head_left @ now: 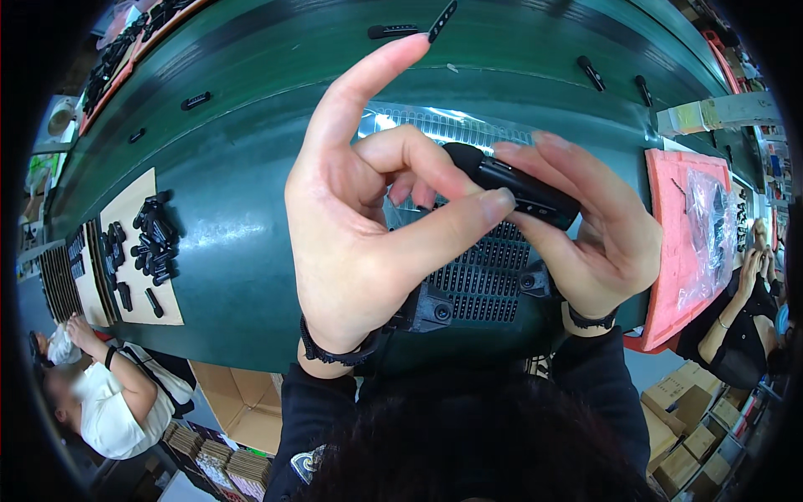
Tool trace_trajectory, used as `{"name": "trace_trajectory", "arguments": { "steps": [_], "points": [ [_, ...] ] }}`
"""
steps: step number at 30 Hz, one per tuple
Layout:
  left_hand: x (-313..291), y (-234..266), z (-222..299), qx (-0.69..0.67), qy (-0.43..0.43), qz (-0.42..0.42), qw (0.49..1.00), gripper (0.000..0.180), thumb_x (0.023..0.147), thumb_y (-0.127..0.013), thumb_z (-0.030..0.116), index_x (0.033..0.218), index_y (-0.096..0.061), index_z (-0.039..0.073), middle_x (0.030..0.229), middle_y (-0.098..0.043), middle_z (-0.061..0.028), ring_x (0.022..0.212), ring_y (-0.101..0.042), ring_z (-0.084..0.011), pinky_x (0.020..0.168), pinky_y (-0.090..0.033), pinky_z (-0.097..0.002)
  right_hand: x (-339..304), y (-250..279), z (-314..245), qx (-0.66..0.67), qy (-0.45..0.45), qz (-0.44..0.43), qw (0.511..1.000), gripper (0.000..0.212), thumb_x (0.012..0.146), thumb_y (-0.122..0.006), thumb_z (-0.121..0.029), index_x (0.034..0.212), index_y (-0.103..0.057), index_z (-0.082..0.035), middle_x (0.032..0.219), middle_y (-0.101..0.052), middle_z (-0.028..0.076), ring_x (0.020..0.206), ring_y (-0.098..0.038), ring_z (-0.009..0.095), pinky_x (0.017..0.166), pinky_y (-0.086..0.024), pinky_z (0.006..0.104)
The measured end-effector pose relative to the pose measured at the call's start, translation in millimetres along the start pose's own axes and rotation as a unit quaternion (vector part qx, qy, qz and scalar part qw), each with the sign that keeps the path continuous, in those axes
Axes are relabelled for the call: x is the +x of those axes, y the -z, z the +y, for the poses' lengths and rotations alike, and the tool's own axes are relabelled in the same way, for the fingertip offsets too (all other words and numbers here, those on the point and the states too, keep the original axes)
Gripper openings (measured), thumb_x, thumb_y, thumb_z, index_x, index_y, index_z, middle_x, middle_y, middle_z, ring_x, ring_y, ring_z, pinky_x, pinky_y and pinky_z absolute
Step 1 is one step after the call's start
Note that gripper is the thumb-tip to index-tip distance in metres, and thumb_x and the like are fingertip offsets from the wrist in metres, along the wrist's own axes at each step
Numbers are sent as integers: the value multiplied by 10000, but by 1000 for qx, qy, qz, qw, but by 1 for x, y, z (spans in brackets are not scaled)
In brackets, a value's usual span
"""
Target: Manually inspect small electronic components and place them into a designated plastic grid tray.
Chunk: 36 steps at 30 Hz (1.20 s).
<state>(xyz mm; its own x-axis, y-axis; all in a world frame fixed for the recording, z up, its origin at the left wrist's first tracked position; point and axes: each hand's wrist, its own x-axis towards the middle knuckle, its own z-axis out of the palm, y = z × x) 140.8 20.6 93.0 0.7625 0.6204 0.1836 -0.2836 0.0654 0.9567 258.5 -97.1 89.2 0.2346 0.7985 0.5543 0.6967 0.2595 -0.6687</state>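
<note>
Between my hands is a small black microphone [529, 194] with a rounded, foam-like head, tilted down to the right. My right hand [598, 222] grips its lower end between thumb and fingers. My left hand [360, 213] pinches it near the head with the thumb and a bent finger. The left index finger is stretched up and away, and a thin black strip [442, 21] with small pale marks clings to its tip. Below the hands lies a sheet of black stickers [477, 284] in rows, partly hidden. Behind them is a clear sheet [443, 123] with cut outlines.
Several similar microphones are heaped on cardboard [164, 289] at the left. Others, such as one microphone [590, 74], lie along the green bench's [242, 192] far side. A pink foam tray [667, 251] with plastic bags stands right. Co-workers sit at both sides.
</note>
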Motion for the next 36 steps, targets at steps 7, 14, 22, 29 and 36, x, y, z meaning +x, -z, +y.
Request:
{"name": "trace_trajectory", "arguments": {
  "steps": [7, 14, 22, 29, 36],
  "points": [
    [-2, -3, -1, 33, -16, 6, 999, 724, 610, -589, -137, 1264, -288, -57, 628, -498, 3, 588, -491, -59, 606, -382, -148, 0, -1, -2, -17, 19, 3, 1000, 495, 652, -610, 116, 1110, -420, 106, 958, -569, 267, 918, -578, 303, 807, -456, 347],
    [-2, -3, -2, 96, -33, 2, 995, 672, 644, -598, -98, 1256, -330, -30, 625, -494, 11, 592, -469, -47, 584, -346, -143, -1, -6, -4, -30, 40, 25, 998, 463, 645, -617, 118, 1075, -446, 105, 948, -576, 258, 917, -580, 295, 811, -452, 350],
    [10, 11, -10, 101, 32, -85, 991, 682, 713, -571, -36, 1308, -246, 35, 685, -527, -4, 600, -462, -51, 581, -344, -152, 2, -5, 0, 16, -21, 26, 999, 437, 653, -612, 118, 1061, -461, 91, 930, -591, 220, 893, -588, 276, 793, -464, 330],
    [11, 8, -14, 10, 55, -76, 996, 696, 736, -553, -40, 1320, -184, 49, 713, -540, -11, 617, -465, -41, 551, -344, -152, 9, -1, 12, 178, -139, 23, 974, 341, 744, -557, 53, 1072, -469, 80, 904, -601, 166, 824, -599, 206, 749, -476, 272],
    [13, -3, -25, 127, -52, -1, 990, 711, 733, -546, -72, 1318, -164, 59, 702, -538, -14, 608, -461, -36, 526, -342, -148, 12, 2, 28, 261, -301, -56, 916, 208, 836, -478, -22, 1025, -530, 48, 733, -592, 83, 633, -584, 111, 580, -484, 215]
  ]
}}
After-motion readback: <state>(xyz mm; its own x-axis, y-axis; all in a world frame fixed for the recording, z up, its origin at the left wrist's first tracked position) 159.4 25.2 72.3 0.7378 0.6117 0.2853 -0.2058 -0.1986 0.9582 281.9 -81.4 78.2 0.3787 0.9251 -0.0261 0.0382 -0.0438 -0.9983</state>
